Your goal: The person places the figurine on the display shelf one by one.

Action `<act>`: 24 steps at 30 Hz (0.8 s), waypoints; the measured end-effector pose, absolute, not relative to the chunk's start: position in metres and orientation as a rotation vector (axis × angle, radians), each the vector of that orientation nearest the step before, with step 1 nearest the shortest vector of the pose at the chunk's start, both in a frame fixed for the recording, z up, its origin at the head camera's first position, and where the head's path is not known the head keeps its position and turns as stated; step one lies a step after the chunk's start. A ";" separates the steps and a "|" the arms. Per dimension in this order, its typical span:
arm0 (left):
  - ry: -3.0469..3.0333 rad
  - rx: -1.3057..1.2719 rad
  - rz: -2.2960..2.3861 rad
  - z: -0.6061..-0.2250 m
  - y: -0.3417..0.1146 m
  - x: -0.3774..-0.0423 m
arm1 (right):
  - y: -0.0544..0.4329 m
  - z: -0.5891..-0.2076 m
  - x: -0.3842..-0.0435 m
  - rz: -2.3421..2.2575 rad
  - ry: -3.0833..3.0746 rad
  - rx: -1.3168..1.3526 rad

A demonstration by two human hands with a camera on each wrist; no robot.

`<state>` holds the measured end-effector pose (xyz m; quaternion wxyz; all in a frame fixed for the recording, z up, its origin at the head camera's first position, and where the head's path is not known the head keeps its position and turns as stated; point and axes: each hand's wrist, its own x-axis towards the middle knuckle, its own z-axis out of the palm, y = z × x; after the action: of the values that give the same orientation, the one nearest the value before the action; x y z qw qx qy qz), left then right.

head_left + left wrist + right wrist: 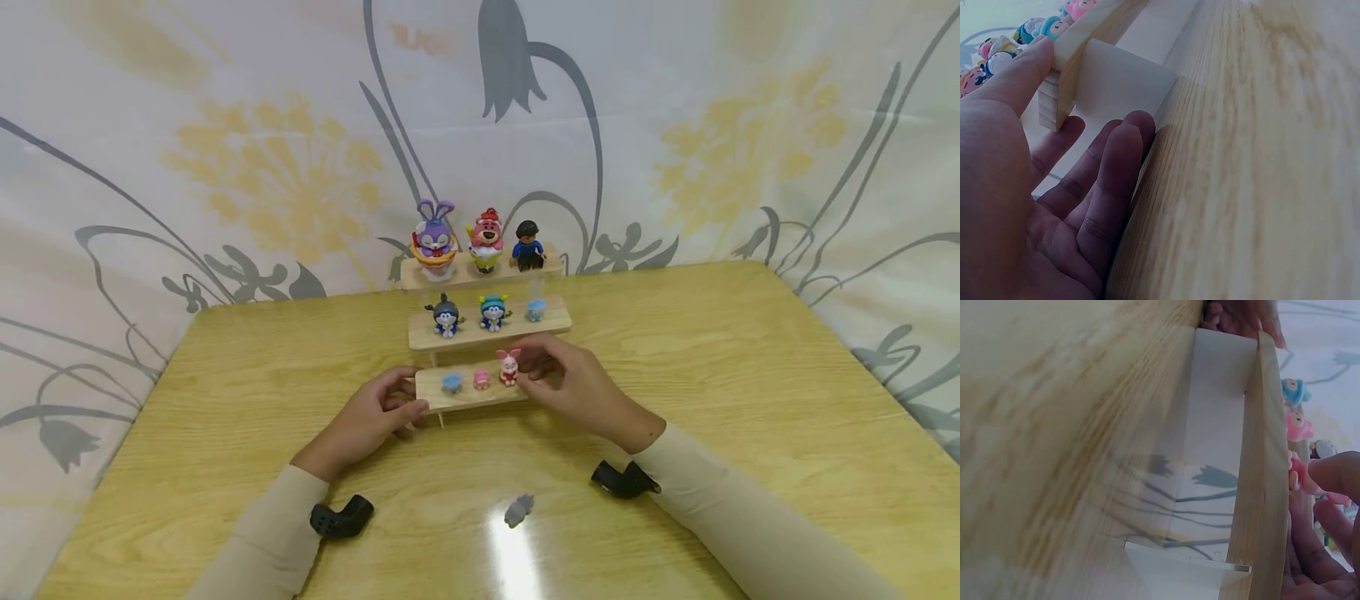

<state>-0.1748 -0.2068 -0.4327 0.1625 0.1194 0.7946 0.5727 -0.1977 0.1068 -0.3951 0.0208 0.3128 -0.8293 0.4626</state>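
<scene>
My left hand [382,404] holds the left end of the lowest wooden shelf [431,396]; in the left wrist view the thumb [1038,59] lies along its corner and the other fingers curl below. At the shelf's right end, my right hand [573,383] pinches a small pink rabbit-eared figurine [508,369] with a red front. Left of it on the same shelf sit a tiny pink figurine [481,380] and a light-blue one [452,382]. The right wrist view shows the pink-eared figurine [1297,472] at my fingertips, partly covered by them.
Behind, the middle shelf [555,321] carries several small figurines. Higher up, the top shelf [555,265] bears a purple rabbit [435,242], a pink bear [486,240] and a dark-haired toy person [528,247]. A small grey figurine [518,510] lies on the wood-grain table [750,400] in front.
</scene>
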 end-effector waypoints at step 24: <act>2.249 0.328 1.642 -0.434 -0.207 -0.174 | 0.118 -0.402 -0.176 1.357 -2.505 0.897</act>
<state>-0.1736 -0.2073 -0.4341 0.1680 0.1153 0.7907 0.5773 -0.1764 0.1181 -0.4020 0.0773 0.2994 -0.8363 0.4528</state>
